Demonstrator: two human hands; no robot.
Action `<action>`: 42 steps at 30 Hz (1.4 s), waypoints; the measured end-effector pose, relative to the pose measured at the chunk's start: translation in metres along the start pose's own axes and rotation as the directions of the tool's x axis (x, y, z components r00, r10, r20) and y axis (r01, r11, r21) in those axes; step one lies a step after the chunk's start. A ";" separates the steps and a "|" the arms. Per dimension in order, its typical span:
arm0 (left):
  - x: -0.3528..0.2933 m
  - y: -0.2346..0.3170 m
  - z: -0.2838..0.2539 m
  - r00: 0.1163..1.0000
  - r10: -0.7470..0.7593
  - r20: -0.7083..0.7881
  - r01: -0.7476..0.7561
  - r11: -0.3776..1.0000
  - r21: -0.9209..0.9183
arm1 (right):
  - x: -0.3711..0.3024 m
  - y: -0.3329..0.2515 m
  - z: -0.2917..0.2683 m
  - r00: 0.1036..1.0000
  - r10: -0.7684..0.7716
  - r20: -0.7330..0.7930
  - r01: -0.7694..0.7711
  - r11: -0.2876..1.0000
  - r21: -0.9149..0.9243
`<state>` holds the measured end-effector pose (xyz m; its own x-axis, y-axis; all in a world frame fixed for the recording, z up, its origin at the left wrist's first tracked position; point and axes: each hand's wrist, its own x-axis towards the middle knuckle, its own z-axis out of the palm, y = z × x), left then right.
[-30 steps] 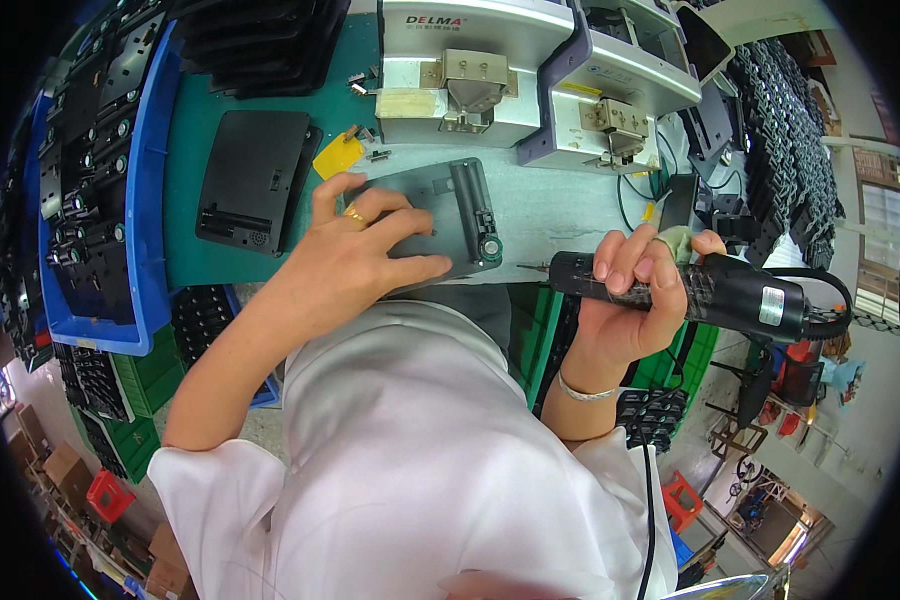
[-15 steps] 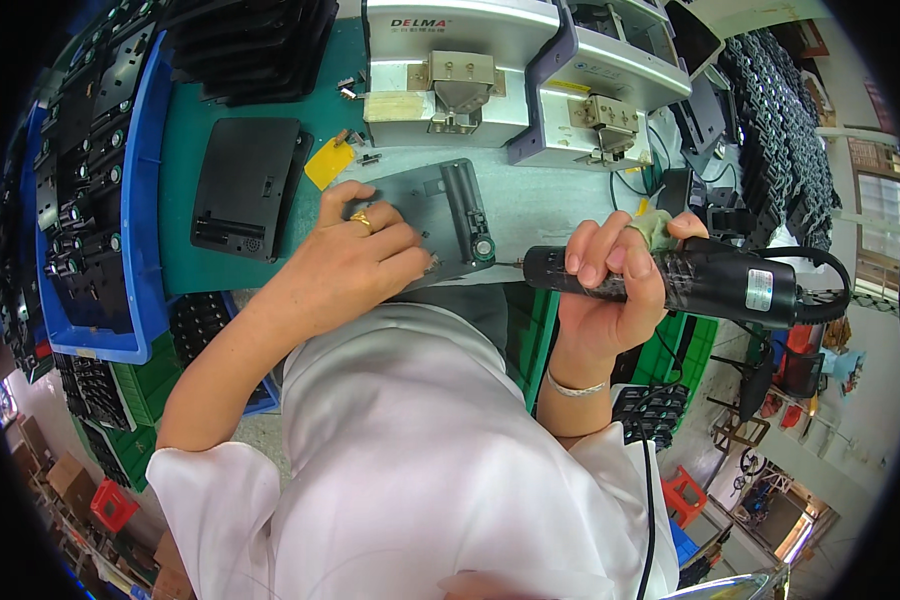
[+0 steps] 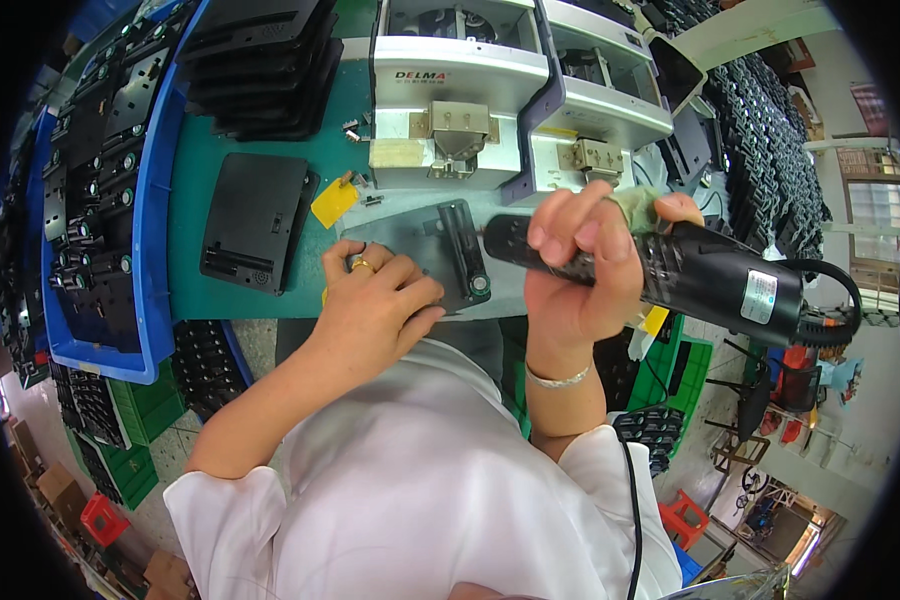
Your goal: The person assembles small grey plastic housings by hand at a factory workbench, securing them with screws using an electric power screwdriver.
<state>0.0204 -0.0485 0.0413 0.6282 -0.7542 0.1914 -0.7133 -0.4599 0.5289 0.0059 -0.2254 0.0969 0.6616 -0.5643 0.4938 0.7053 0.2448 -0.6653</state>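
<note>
My right hand (image 3: 585,260) is wrapped round a black electric screwdriver (image 3: 720,275), a cord running from its back end. A pale green wrap sits on one of its fingers. The screwdriver's nose points left, close to the right edge of a flat dark panel (image 3: 410,228). Along that panel's right side runs a raised black tube with a round greenish end piece (image 3: 479,284). My left hand (image 3: 375,290), a ring on one finger, lies over the panel's left front part. Its fingers are bent, thumb and forefinger near each other; whatever they pinch is hidden.
A similar black panel (image 3: 255,225) lies at the left beside a yellow card (image 3: 335,203). Two silver machines (image 3: 460,70) stand behind. A blue crate (image 3: 155,230) of panels is at far left, near a stack of black parts (image 3: 260,70). Green crates (image 3: 685,375) stand below.
The screwdriver's nose has shifted up and left, from the panel's front right corner to further back along its edge. My left hand has turned, its fingertips lower at the panel's front.
</note>
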 end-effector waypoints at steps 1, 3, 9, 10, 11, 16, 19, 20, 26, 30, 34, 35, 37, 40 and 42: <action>0.001 0.002 0.000 1.000 0.003 -0.007 -0.003 1.000 0.001 | 0.004 0.004 0.004 1.000 -0.004 0.006 0.004 1.000 0.000; 0.003 0.004 -0.001 0.994 -0.106 0.023 0.107 0.994 -0.029 | 0.013 0.010 0.011 0.995 -0.087 0.054 0.090 0.994 -0.069; 0.002 0.000 0.003 0.993 -0.117 -0.017 0.116 0.991 -0.071 | 0.031 0.024 0.016 0.986 -0.140 0.096 0.150 0.982 -0.114; 0.002 -0.001 0.004 0.993 -0.118 -0.015 0.117 0.990 -0.078 | 0.033 0.027 0.015 0.984 -0.151 0.099 0.164 0.976 -0.141; 0.001 -0.002 0.006 0.993 -0.115 -0.032 0.113 0.991 -0.077 | 0.034 0.030 0.015 0.982 -0.161 0.103 0.177 0.970 -0.168; -0.005 0.003 0.006 0.991 -0.081 -0.104 0.078 0.996 -0.034 | 0.032 0.034 0.013 0.984 -0.146 0.105 0.163 0.972 -0.171; -0.006 0.006 0.002 0.986 -0.087 -0.141 0.084 0.996 -0.023 | 0.035 0.035 0.013 0.982 -0.136 0.129 0.155 0.977 -0.149; -0.007 0.006 0.002 0.988 -0.074 -0.136 0.073 0.997 -0.014 | 0.036 0.035 0.012 0.981 -0.128 0.146 0.147 0.981 -0.128; -0.008 -0.001 0.003 0.991 -0.079 -0.110 0.079 0.997 -0.009 | 0.062 0.040 0.021 0.892 -0.046 0.449 0.235 0.896 -0.376; -0.008 -0.001 -0.001 0.977 -0.168 -0.133 0.167 0.986 -0.018 | 0.061 0.024 0.051 0.944 0.271 0.190 -0.195 0.919 -0.342; -0.009 0.003 -0.002 0.974 -0.184 -0.135 0.179 0.983 -0.047 | 0.084 0.062 0.022 0.724 -0.397 0.563 0.181 0.898 0.400; -0.010 0.003 -0.001 0.977 -0.178 -0.120 0.172 0.983 -0.058 | 0.058 0.024 0.014 0.934 0.089 0.345 -0.038 0.988 -0.150; -0.010 0.006 0.001 0.980 -0.171 -0.104 0.165 0.984 -0.069 | 0.042 0.006 0.008 0.962 0.102 0.255 -0.043 0.973 -0.226; -0.009 0.008 0.006 0.977 -0.181 -0.116 0.172 0.981 -0.085 | 0.024 -0.006 -0.003 0.970 0.120 0.212 -0.083 0.981 -0.176; -0.009 0.009 0.008 0.973 -0.200 -0.113 0.189 0.977 -0.102 | 0.014 -0.011 -0.005 0.983 0.121 0.140 -0.101 0.985 -0.143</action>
<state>0.0059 -0.0495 0.0376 0.7894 -0.5887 0.1741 -0.5460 -0.5436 0.6374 0.0062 -0.2401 0.1081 0.7713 -0.4142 0.4832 0.5912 0.1854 -0.7849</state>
